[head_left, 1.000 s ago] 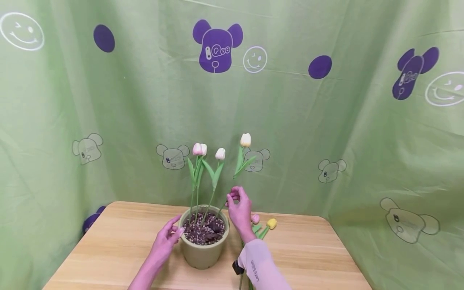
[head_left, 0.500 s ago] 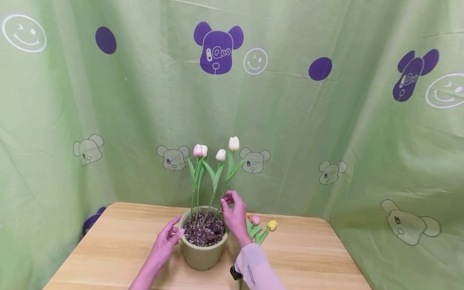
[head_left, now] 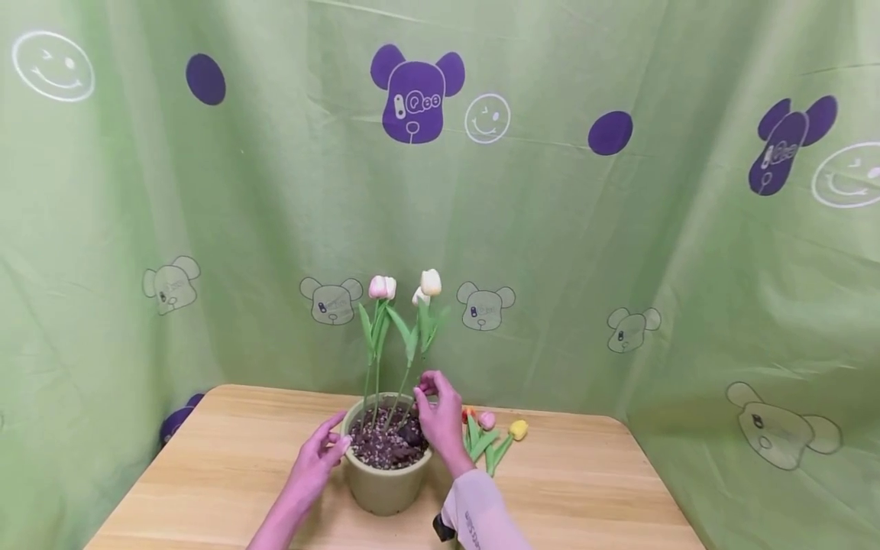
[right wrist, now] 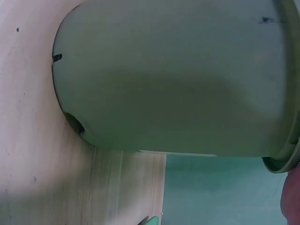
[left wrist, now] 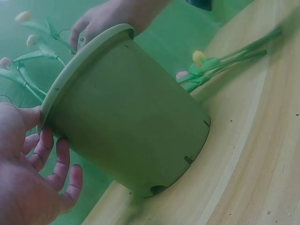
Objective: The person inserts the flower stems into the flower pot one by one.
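Observation:
A green flower pot [head_left: 385, 493] filled with dark, speckled soil [head_left: 381, 451] stands on the table. My left hand [head_left: 312, 462] holds its left rim; in the left wrist view the thumb and fingers of that hand [left wrist: 28, 173] pinch the rim of the pot [left wrist: 126, 117]. Over the right side of the pot, my right hand [head_left: 441, 416] pinches the stem of a cream artificial tulip [head_left: 431, 282]. The tulip's lower stem is hidden behind the fingers. Pink and white tulips [head_left: 380, 287] stand in the soil on the left, and another white tulip [head_left: 420, 296] sits partly behind the cream one.
On the table [head_left: 584, 473] right of the pot lie loose tulips: a pink one [head_left: 486, 420], a yellow one [head_left: 519, 430] and a red one partly hidden. A green curtain [head_left: 536, 229] with bear prints hangs behind and at both sides.
My right hand has moved left and slightly down, bringing the cream tulip over the pot beside the planted white one. My left hand stays on the rim.

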A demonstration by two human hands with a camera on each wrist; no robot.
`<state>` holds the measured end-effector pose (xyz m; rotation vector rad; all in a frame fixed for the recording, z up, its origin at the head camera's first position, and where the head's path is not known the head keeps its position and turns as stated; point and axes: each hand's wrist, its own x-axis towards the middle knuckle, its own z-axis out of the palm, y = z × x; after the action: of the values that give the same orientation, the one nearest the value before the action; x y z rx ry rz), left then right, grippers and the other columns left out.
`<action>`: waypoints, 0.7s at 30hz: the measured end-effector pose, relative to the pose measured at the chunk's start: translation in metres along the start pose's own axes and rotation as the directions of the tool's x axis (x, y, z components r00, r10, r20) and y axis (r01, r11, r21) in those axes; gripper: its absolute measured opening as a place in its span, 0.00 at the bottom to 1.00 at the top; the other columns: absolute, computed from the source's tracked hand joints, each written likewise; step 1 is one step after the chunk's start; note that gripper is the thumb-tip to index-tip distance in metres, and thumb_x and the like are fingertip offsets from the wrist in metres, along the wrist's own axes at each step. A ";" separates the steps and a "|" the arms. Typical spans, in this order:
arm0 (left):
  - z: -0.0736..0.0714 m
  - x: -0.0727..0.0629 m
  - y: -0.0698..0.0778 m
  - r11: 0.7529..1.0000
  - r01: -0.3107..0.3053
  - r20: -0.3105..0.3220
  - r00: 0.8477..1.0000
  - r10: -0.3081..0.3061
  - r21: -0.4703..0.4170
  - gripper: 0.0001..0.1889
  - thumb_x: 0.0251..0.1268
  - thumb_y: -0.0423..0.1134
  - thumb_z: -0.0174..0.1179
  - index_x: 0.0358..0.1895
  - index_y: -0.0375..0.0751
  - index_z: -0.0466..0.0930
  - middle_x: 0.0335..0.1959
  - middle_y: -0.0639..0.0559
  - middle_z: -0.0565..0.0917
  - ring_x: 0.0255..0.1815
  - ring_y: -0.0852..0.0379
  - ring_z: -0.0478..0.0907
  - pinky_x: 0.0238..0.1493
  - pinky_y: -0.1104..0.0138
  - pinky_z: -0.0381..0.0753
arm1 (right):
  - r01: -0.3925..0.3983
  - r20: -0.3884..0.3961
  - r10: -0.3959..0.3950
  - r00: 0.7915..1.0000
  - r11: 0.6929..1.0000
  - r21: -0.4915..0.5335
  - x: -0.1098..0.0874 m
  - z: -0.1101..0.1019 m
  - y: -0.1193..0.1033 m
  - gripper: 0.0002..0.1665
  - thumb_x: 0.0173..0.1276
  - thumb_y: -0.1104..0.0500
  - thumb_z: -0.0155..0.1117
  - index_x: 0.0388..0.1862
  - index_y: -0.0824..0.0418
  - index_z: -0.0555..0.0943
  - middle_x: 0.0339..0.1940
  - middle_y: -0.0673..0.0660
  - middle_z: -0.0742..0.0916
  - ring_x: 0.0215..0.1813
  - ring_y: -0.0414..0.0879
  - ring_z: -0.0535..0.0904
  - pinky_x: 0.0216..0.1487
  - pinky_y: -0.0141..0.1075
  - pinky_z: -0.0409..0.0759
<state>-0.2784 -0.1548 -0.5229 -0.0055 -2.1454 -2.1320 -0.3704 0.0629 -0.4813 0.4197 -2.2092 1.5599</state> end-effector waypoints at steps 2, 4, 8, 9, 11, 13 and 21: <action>0.001 0.000 -0.001 1.000 0.001 0.001 1.000 -0.001 -0.002 0.32 0.74 0.38 0.61 0.78 0.41 0.64 0.46 0.41 0.81 0.42 0.56 0.76 0.53 0.63 0.79 | -0.001 -0.003 0.001 1.000 1.000 0.002 -0.002 0.000 0.001 0.11 0.71 0.69 0.65 0.49 0.59 0.81 0.42 0.57 0.86 0.45 0.48 0.84 0.39 0.35 0.88; 0.002 0.001 -0.001 1.000 0.005 -0.002 1.000 -0.005 -0.002 0.32 0.74 0.38 0.61 0.79 0.42 0.64 0.47 0.41 0.81 0.42 0.56 0.76 0.53 0.63 0.79 | 0.000 0.002 0.000 1.000 1.000 0.000 -0.003 0.000 0.001 0.10 0.71 0.69 0.65 0.48 0.59 0.81 0.42 0.57 0.86 0.46 0.49 0.84 0.39 0.33 0.88; 0.002 0.001 -0.001 1.000 0.011 -0.007 1.000 -0.011 0.003 0.32 0.74 0.38 0.61 0.79 0.44 0.64 0.47 0.42 0.80 0.43 0.56 0.76 0.54 0.62 0.79 | 0.028 0.009 -0.027 1.000 0.999 -0.036 -0.004 0.001 0.003 0.09 0.70 0.68 0.66 0.47 0.60 0.82 0.42 0.57 0.87 0.46 0.49 0.84 0.41 0.30 0.86; 0.002 0.000 -0.001 1.000 0.013 -0.006 1.000 -0.013 0.003 0.32 0.74 0.38 0.61 0.79 0.45 0.64 0.47 0.42 0.80 0.43 0.56 0.76 0.54 0.62 0.79 | 0.036 0.008 -0.036 0.999 0.998 -0.046 -0.004 0.001 0.004 0.09 0.70 0.68 0.66 0.47 0.60 0.82 0.41 0.57 0.87 0.46 0.49 0.84 0.42 0.30 0.86; 0.003 0.001 -0.001 1.000 0.013 -0.005 1.000 -0.013 0.004 0.32 0.74 0.38 0.61 0.79 0.44 0.64 0.47 0.42 0.80 0.43 0.56 0.76 0.54 0.61 0.79 | 0.051 0.007 -0.050 0.999 0.997 -0.062 -0.005 0.001 0.004 0.08 0.70 0.69 0.67 0.46 0.61 0.82 0.40 0.56 0.87 0.45 0.48 0.84 0.43 0.31 0.86; 0.002 0.001 -0.001 1.000 0.010 -0.001 1.000 -0.010 0.004 0.32 0.74 0.37 0.61 0.79 0.43 0.64 0.46 0.42 0.80 0.43 0.56 0.76 0.54 0.61 0.79 | 0.064 0.009 -0.063 0.998 0.995 -0.074 -0.006 0.001 0.005 0.07 0.69 0.69 0.68 0.44 0.61 0.83 0.39 0.56 0.88 0.44 0.48 0.85 0.45 0.32 0.86; 0.002 0.001 0.000 1.000 0.000 -0.005 1.000 0.000 -0.003 0.32 0.74 0.37 0.61 0.78 0.42 0.64 0.45 0.44 0.80 0.41 0.58 0.76 0.52 0.64 0.79 | 0.054 0.050 -0.050 0.997 0.995 -0.083 -0.006 0.002 0.007 0.06 0.68 0.69 0.70 0.42 0.65 0.83 0.37 0.56 0.88 0.43 0.48 0.85 0.43 0.30 0.85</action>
<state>-0.2792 -0.1525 -0.5231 -0.0006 -2.1399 -2.1332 -0.3690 0.0635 -0.4905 0.4902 -2.2721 1.4382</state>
